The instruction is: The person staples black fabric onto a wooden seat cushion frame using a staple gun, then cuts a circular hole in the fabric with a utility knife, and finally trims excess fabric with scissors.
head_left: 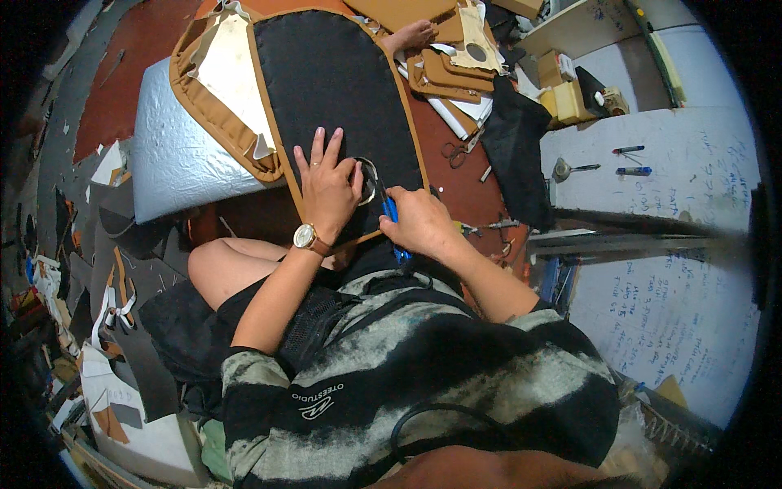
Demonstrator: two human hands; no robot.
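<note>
Right now the person sits with a black panel point(330, 73), edged in tan, reaching back from the lap, its near end close to the body. The left hand point(330, 183) lies on it beside a round opening point(368, 181), fingers spread in a loose grip, the curled ones nearest the hole hiding part of its rim. The right hand point(419, 222) has its grip wrapped around a blue-handled tool point(391, 212) at the opening's other side; from here I can't make out the tool's tip.

It's a crowded spot. A silvery, foil-like block point(167, 138) sits to the left, partly under a tan-edged white piece point(232, 73) that runs alongside the panel. Beyond the panel's right edge, a bare foot point(413, 36) pokes out near some stacked tan pads point(448, 77). Closer in, a pair of scissors point(454, 154) lies on the reddish surface point(446, 183), with black cloth point(515, 155) draped just past it, in front of a white board point(676, 147) carrying two markers point(634, 171).
</note>
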